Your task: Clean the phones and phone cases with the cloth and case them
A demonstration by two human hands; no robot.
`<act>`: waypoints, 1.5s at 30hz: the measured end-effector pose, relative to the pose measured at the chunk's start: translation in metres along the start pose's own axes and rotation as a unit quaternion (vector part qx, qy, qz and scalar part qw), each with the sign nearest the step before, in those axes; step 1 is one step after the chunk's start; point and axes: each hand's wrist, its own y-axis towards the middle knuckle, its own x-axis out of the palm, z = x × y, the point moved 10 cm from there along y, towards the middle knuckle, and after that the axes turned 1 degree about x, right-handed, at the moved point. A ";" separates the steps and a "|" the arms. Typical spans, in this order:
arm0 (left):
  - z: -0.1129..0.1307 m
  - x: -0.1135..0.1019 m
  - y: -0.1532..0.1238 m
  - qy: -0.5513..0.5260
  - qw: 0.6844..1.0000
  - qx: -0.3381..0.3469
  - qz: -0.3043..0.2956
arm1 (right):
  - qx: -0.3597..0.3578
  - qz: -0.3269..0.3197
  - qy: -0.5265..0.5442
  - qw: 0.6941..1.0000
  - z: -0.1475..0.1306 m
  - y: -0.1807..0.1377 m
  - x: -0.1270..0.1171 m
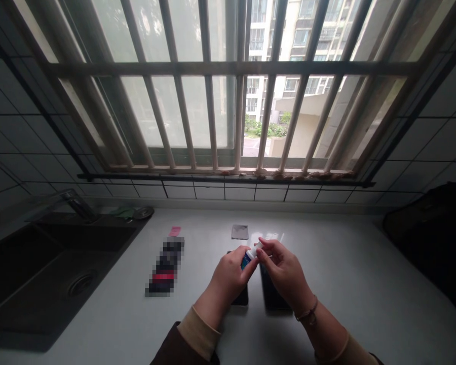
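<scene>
My left hand (231,276) is closed around a small blue bottle (246,260), held just above the grey counter (345,274). My right hand (283,268) pinches the bottle's white cap (255,250) with its fingertips. Two dark phones lie flat under my hands, one (241,299) below my left hand, the other (273,299) below my right wrist. A grey cloth square (239,231) lies behind them, next to a clear film piece (269,236).
A black sink (41,279) with a tap (78,203) fills the left side. A blurred-out flat item (165,267) and a pink slip (174,231) lie left of my hands. A dark bag (433,238) sits at the right. A barred window (228,86) runs behind.
</scene>
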 end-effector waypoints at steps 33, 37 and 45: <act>-0.121 -0.055 0.067 0.085 0.956 -0.142 0.242 | -0.066 0.067 -0.194 0.977 0.019 0.004 -0.026; -0.141 -0.048 0.085 0.102 0.955 -0.166 0.224 | -0.058 0.057 -0.212 0.974 0.023 0.004 -0.025; -0.148 -0.041 0.091 0.136 0.958 -0.186 0.172 | -0.055 0.014 -0.353 0.934 0.035 0.007 -0.013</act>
